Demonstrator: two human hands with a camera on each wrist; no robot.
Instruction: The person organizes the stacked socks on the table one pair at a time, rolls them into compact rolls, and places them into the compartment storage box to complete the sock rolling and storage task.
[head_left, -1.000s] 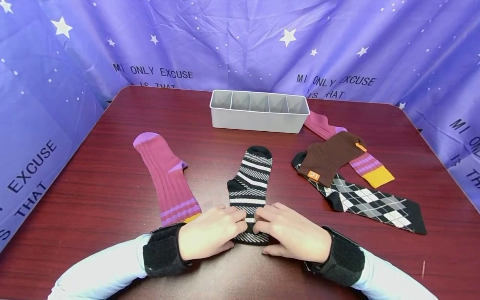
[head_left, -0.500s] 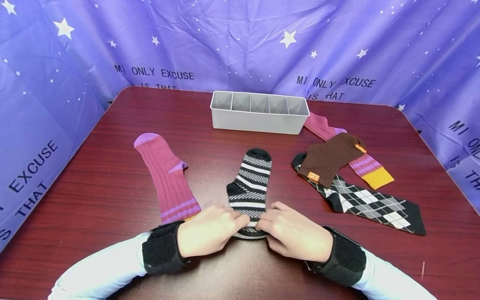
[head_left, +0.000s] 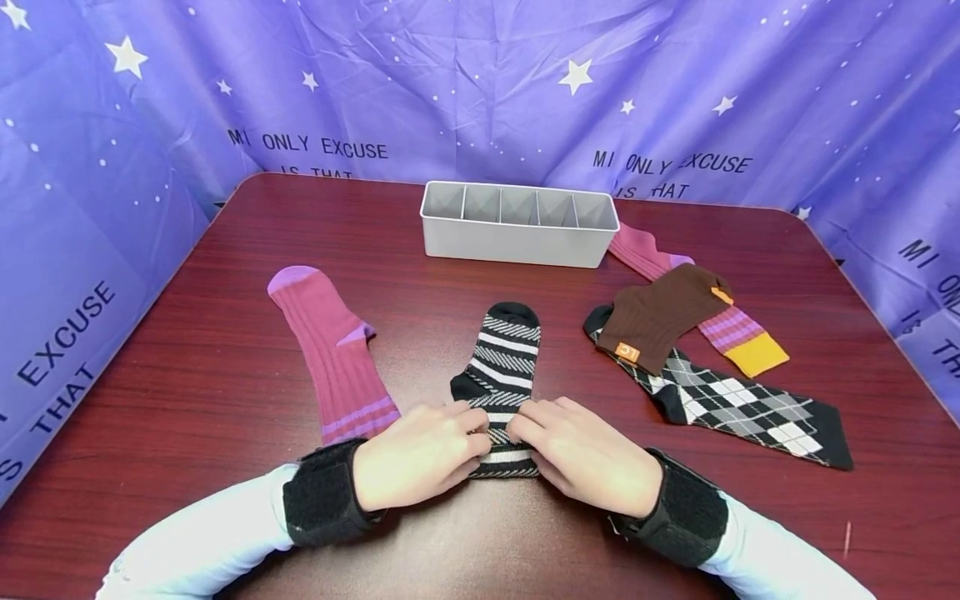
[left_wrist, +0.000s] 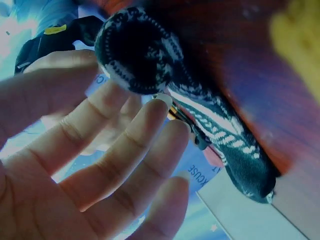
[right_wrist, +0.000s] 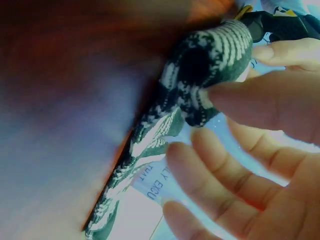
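Observation:
A black, white and grey striped sock (head_left: 506, 358) lies in front of me, toe pointing away. Its near end is turned over into a thick roll, whose hollow side shows in the left wrist view as a round sock loop (left_wrist: 132, 50). My left hand (head_left: 423, 454) grips the left side of that roll, thumb and fingertips at it. On the right side, my right hand (head_left: 588, 454) pinches the roll between thumb and index finger, with the other fingers spread below in the right wrist view. A pink sock with purple stripes (head_left: 330, 350) lies left; my left hand hides its cuff.
A grey divided box (head_left: 517, 242) stands at the back of the table (head_left: 202, 333). To the right, a brown sock (head_left: 660, 312) overlaps an argyle sock (head_left: 750, 408) and another pink sock (head_left: 641, 250). A purple starry cloth (head_left: 480, 92) hangs behind.
The striped sock's near end has been rolled over, shortening the sock, and its toe has shifted slightly toward me. Both hands stay at its near end. The other socks and box have not moved.

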